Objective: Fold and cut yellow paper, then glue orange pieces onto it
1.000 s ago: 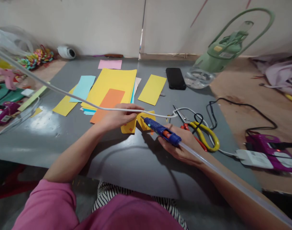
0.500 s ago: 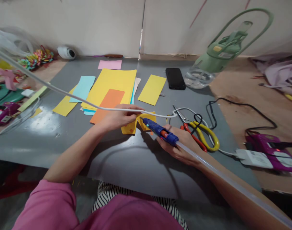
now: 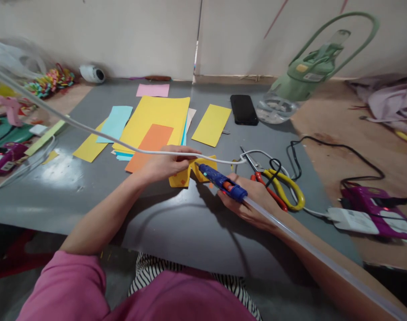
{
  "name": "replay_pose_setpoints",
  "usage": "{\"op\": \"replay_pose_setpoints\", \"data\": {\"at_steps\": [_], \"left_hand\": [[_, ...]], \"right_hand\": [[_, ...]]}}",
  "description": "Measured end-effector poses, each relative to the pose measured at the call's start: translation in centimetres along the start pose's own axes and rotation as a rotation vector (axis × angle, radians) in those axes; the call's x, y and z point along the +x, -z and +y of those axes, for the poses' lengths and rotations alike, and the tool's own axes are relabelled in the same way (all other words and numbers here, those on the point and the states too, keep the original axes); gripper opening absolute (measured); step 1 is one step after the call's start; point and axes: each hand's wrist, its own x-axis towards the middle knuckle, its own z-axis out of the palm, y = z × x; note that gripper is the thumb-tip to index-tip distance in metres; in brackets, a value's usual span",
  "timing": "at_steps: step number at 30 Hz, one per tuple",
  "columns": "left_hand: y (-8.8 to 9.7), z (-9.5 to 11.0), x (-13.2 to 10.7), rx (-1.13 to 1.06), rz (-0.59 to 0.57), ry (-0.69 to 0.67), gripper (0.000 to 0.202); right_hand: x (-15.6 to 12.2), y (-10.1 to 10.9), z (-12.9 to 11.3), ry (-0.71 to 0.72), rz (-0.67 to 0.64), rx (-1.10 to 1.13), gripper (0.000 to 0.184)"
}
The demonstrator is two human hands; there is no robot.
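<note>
My left hand (image 3: 163,166) pinches a folded yellow paper piece (image 3: 190,174) that rests on the grey table (image 3: 177,223). In my right hand (image 3: 253,203) I grip a blue glue gun (image 3: 221,181), its nozzle touching the yellow piece at its right side. A long clear glue stick (image 3: 310,252) runs back from the gun over my right forearm. The gun's white cord (image 3: 90,130) crosses above my left hand toward the far left.
A stack of yellow, orange and blue paper sheets (image 3: 153,122) lies beyond my hands. Yellow and red scissors (image 3: 277,185), a black phone (image 3: 244,109), a green-topped water jug (image 3: 303,73) and a purple power strip (image 3: 377,209) sit to the right. Paper craft scraps (image 3: 50,80) lie far left.
The glue gun nozzle has moved slightly left onto the yellow paper piece, which my left hand has bent a little. Otherwise the scene is the same.
</note>
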Motion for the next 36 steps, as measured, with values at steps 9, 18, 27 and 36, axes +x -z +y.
{"op": "replay_pose_setpoints", "data": {"at_steps": [9,18,27,36], "left_hand": [[0.01,-0.04,-0.01,0.004,0.006,-0.003,0.036],[-0.01,-0.1,0.0,0.011,0.012,-0.01,0.036],[0.05,-0.17,0.01,0.012,0.018,-0.011,0.037],[-0.05,-0.19,0.06,-0.001,0.004,-0.001,0.037]], "right_hand": [[0.03,-0.03,-0.06,-0.022,0.003,0.009,0.023],[0.06,-0.19,0.13,-0.037,-0.02,0.011,0.017],[0.02,-0.17,0.16,-0.01,-0.017,0.012,0.021],[-0.11,0.0,0.0,-0.052,-0.023,0.05,0.02]]}}
